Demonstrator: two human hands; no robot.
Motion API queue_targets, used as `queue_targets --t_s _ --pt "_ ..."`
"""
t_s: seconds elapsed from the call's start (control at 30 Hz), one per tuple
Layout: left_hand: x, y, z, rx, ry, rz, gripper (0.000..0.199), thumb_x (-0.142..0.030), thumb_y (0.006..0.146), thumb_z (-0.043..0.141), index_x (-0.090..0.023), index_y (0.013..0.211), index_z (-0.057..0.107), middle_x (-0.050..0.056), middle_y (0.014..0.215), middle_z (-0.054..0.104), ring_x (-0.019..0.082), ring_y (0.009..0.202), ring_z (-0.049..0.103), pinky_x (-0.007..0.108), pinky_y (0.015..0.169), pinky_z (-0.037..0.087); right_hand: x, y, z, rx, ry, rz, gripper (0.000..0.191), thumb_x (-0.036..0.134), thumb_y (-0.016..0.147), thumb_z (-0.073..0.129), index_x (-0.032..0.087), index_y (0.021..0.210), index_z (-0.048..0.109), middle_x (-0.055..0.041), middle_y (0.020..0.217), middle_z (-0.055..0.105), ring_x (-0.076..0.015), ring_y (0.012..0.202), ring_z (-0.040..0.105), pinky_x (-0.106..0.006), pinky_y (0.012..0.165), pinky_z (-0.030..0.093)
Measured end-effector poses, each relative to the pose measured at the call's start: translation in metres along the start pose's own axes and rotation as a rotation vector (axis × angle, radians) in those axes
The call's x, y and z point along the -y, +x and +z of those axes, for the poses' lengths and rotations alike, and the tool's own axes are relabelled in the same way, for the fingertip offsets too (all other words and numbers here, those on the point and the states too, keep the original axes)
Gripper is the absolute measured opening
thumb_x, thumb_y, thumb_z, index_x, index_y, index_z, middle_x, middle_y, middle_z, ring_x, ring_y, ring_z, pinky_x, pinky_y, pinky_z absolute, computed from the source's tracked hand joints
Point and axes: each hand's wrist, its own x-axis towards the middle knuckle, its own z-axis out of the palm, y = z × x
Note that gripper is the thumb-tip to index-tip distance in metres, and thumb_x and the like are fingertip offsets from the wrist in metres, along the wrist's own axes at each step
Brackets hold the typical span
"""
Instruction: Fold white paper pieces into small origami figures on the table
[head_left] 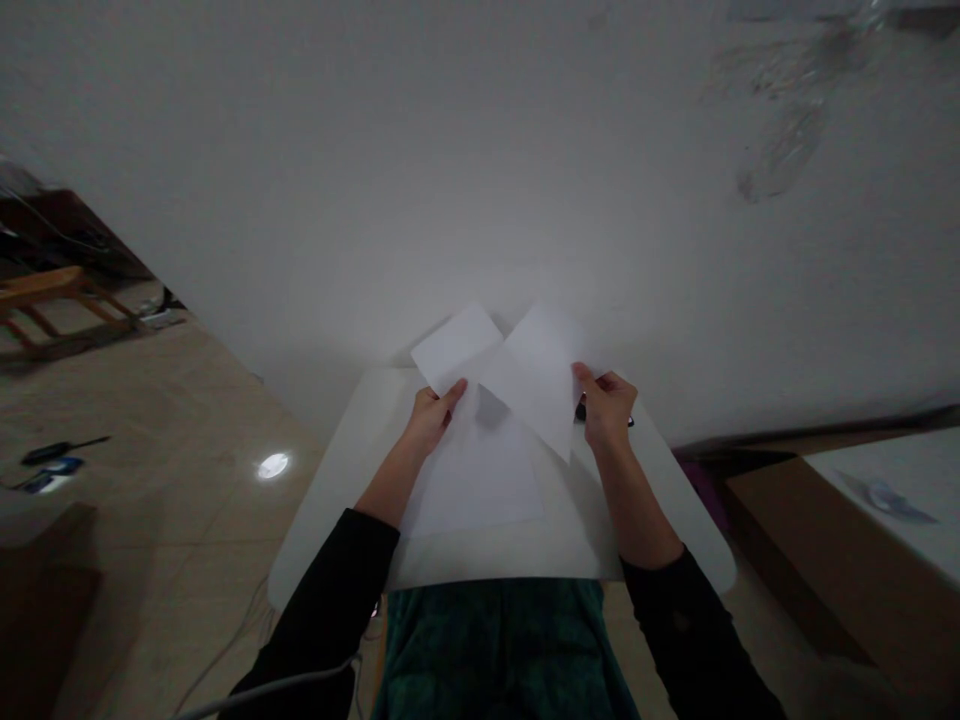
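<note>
Paper sheets (534, 380) partly hidden behind hands (431, 420) (607, 408)

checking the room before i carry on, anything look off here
The white wall has a rough, streaked patch at upper right, like damaged plaster. A black-handled screwdriver also lies on the beige tile floor, looking out of place.
</note>
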Motion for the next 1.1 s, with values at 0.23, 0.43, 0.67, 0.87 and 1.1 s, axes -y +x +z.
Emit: queue_targets --t_s 0.23,0.43,0.67,0.87,1.1 --pt "-0.003 0.004 -0.002 -0.282 0.144 0.263 0.043 -0.044 0.061 0.081 -0.008 0.082 0.072 0.010 0.079 0.073 0.015 0.063 0.064 0.024 0.058 0.051 0.006 0.004 -0.005 0.004 0.089 -0.046 0.025 0.037 0.060 0.080 0.016 0.063 0.066 0.0035 0.060 0.062 -0.0096 0.051 0.051 -0.023 0.046 0.041" --pt "-0.006 0.004 0.000 -0.268 0.137 0.347 0.038 -0.041 0.064 0.079 -0.008 0.082 0.072 0.011 0.082 0.072 0.015 0.067 0.064 0.025 0.064 0.052 0.007 0.005 -0.005 -0.011 0.113 -0.089 0.029 0.040 0.062 0.080 0.018 0.063 0.062 0.0049 0.060 0.060 -0.0095 0.052 0.053 -0.023 0.049 0.044" --pt "-0.010 0.004 -0.002 -0.372 0.264 0.484 0.039 -0.046 0.070 0.073 -0.008 0.080 0.071 0.006 0.074 0.070 0.014 0.062 0.060 0.023 0.058 0.048 0.006 -0.013 0.007 0.296 0.182 0.258 0.035 0.044 0.056 0.085 0.017 0.065 0.064 0.0013 0.063 0.064 -0.0112 0.053 0.057 -0.024 0.049 0.049" --pt "-0.016 0.001 -0.005 -0.470 0.379 0.605 0.033 -0.042 0.074 0.071 -0.009 0.076 0.070 0.005 0.070 0.067 0.013 0.059 0.057 0.023 0.056 0.045 0.002 -0.023 0.011 0.328 0.144 0.333 0.036 0.038 0.051 0.087 0.017 0.073 0.070 -0.0004 0.070 0.069 -0.0128 0.061 0.063 -0.024 0.057 0.052" --pt "-0.020 -0.001 -0.006 -0.521 0.436 0.661 0.028 -0.039 0.072 0.071 -0.014 0.061 0.065 -0.001 0.056 0.057 0.013 0.055 0.051 0.023 0.054 0.040 -0.004 -0.014 0.006 0.171 0.146 0.243 0.036 0.042 0.049 0.087 0.019 0.061 0.063 0.0038 0.058 0.061 -0.0100 0.051 0.055 -0.022 0.045 0.044"
